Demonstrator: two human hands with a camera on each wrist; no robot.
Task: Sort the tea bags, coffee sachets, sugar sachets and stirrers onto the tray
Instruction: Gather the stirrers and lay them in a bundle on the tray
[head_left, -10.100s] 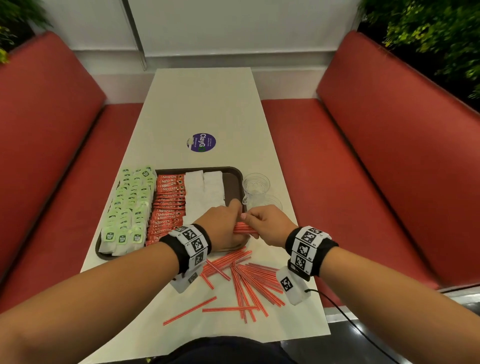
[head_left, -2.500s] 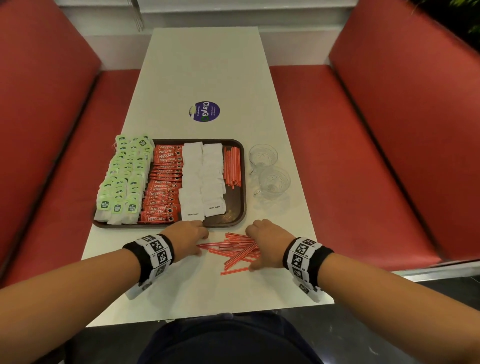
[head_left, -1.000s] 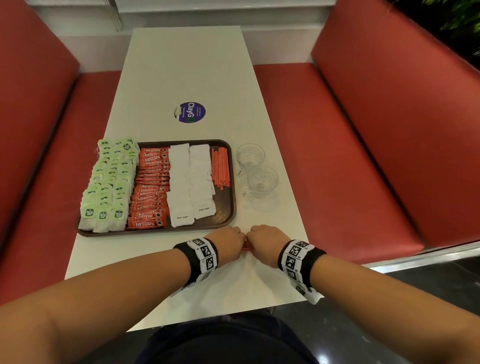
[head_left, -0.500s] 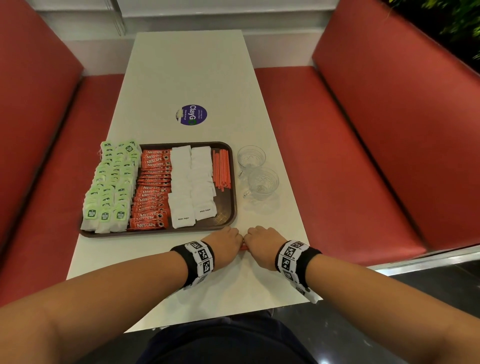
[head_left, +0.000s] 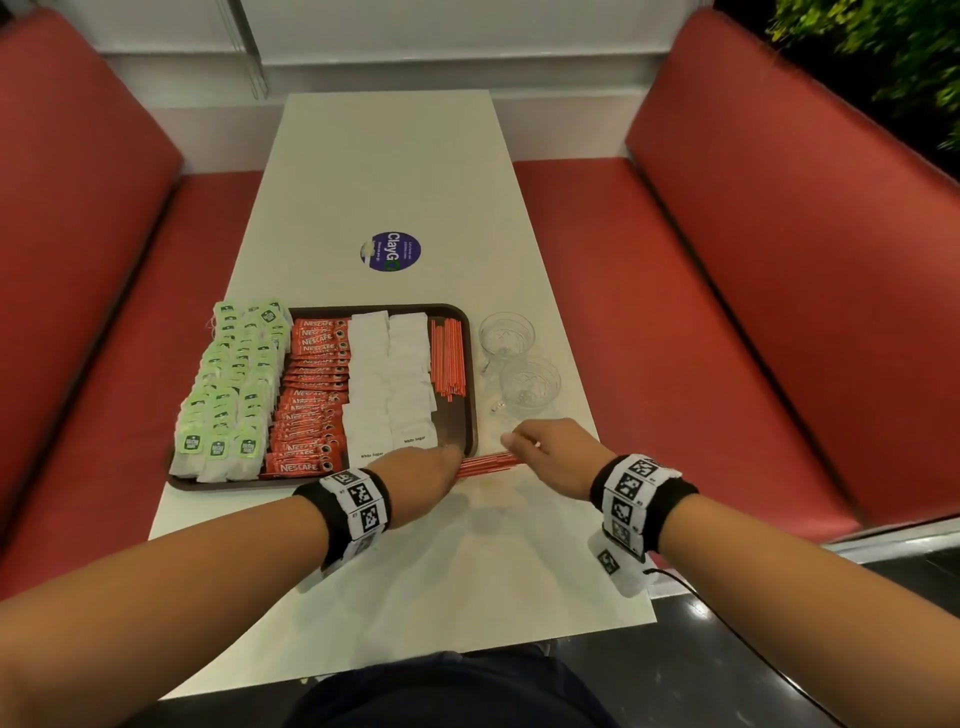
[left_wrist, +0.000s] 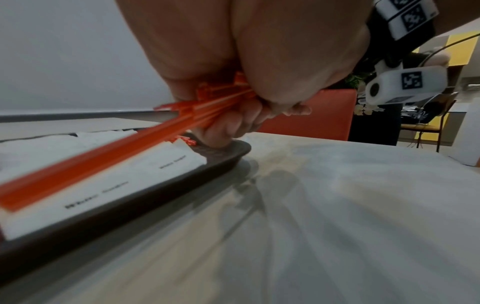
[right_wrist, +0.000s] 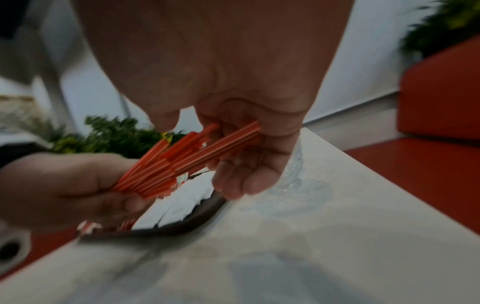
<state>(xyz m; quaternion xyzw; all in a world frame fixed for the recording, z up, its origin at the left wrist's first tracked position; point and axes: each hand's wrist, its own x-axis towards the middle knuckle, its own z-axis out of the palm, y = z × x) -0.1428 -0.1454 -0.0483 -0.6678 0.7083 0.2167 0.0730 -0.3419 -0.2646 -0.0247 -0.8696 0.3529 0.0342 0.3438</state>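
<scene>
The left hand (head_left: 423, 470) and right hand (head_left: 553, 454) clamp opposite ends of the stirrer bundle (head_left: 485, 464), keeping it aligned at the tray's (head_left: 470, 364) 5 o'clock corner.

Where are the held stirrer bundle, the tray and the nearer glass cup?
held stirrer bundle (head_left: 485, 464), head view, middle of the bundle between the hands.
tray (head_left: 471, 364), head view, right rim.
nearer glass cup (head_left: 530, 385), head view, bowl.

The head view looks steeply down the bench (head_left: 384, 171) toward 12 o'clock, from above the near edge. Both wrist views sit low and close, just over the bench. All three share the tray's (head_left: 470, 364) near right corner and the stirrer bundle (head_left: 485, 464).
</scene>
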